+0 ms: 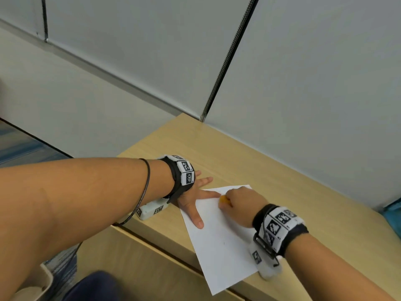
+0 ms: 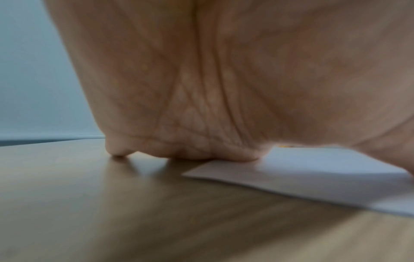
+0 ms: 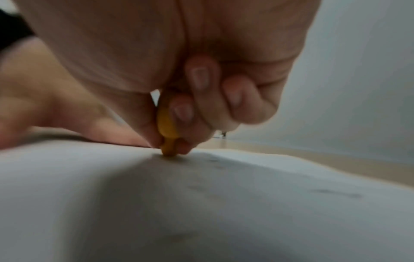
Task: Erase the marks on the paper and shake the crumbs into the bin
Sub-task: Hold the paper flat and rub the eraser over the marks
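One sheet of paper [image 1: 219,242] lies on the counter [image 1: 217,148] beside grey partition panels [image 1: 303,72]; the left hand [image 1: 193,198] presses it flat, fingers spread; the right hand [image 1: 240,205] pinches one yellow eraser [image 1: 223,200] against it.

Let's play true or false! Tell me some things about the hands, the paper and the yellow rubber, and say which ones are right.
1. The right hand pinches a yellow eraser. True.
2. The eraser's tip hovers above the paper. False: it touches the paper.
3. The left hand lies flat with spread fingers on the paper's edge. True.
4. The paper is crumpled into a ball. False: it lies flat on the wooden desk.
5. Faint marks show on the paper. True.
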`<state>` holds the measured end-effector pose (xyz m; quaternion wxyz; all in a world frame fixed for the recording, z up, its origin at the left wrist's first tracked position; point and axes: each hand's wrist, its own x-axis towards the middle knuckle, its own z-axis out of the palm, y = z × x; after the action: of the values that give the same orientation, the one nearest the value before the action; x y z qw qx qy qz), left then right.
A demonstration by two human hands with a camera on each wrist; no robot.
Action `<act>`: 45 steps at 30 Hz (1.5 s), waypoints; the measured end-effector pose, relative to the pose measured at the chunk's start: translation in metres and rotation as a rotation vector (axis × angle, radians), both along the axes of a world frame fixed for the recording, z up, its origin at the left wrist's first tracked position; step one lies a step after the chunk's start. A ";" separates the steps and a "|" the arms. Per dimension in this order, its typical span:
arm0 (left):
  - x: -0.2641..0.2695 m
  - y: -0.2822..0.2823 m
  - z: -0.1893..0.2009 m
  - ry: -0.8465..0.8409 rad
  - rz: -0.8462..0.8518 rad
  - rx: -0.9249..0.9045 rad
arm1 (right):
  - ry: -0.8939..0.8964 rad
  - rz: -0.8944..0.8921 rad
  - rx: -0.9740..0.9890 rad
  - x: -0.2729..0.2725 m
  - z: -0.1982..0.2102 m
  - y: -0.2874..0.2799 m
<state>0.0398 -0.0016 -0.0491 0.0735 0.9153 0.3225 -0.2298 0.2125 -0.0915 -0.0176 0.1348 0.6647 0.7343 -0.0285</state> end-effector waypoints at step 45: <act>0.009 -0.017 0.017 0.066 -0.192 -0.006 | -0.053 0.069 -0.049 -0.021 0.002 -0.019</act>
<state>0.0490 -0.0183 -0.0322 0.0432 0.9337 0.2350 -0.2666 0.1913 -0.1102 -0.0155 0.1714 0.6360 0.7521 -0.0240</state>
